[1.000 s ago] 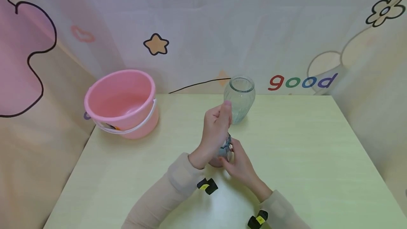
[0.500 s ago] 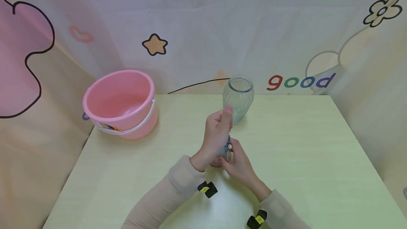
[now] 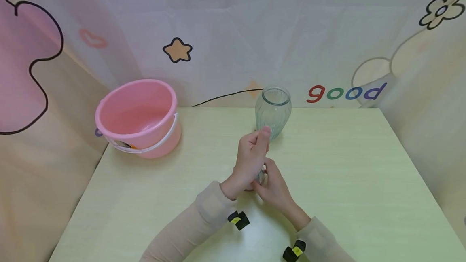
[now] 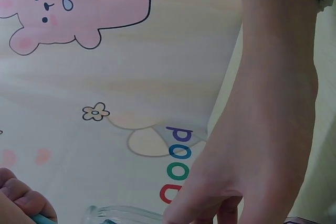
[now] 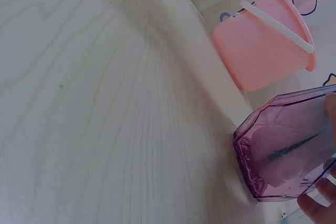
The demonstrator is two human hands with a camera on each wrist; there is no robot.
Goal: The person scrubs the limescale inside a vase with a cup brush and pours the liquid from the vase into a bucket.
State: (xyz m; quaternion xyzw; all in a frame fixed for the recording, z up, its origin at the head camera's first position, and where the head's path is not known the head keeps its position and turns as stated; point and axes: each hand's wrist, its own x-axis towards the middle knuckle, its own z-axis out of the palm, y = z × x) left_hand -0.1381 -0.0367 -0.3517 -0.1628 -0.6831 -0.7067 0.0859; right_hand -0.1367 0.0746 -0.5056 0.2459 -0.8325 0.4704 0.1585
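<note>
My right hand (image 3: 275,185) grips a purple, faceted glass vase (image 5: 286,127), seen tilted in the right wrist view; a sliver of it shows between the hands in the head view. Above it, my left hand (image 3: 251,153) is curled with the thumb on top. In the left wrist view its fingers hold a thin teal stick (image 4: 42,219), mostly hidden. A dark pointed strip (image 5: 295,148) shows through the purple glass. Right behind the left hand stands a clear ribbed glass jar (image 3: 275,112) with a wide mouth, partly overlapped by the thumb.
A pink bucket (image 3: 145,108) with a white handle (image 3: 160,142) stands at the table's back left. The pale wooden table (image 3: 346,181) ends at a printed cloth backdrop (image 3: 225,43). Each wrist carries a small black-and-yellow band piece (image 3: 238,220).
My left hand has moved down and slightly right, covering more of the purple vase and the bluish tie seen before at its neck. The right hand, bucket and clear jar stay put.
</note>
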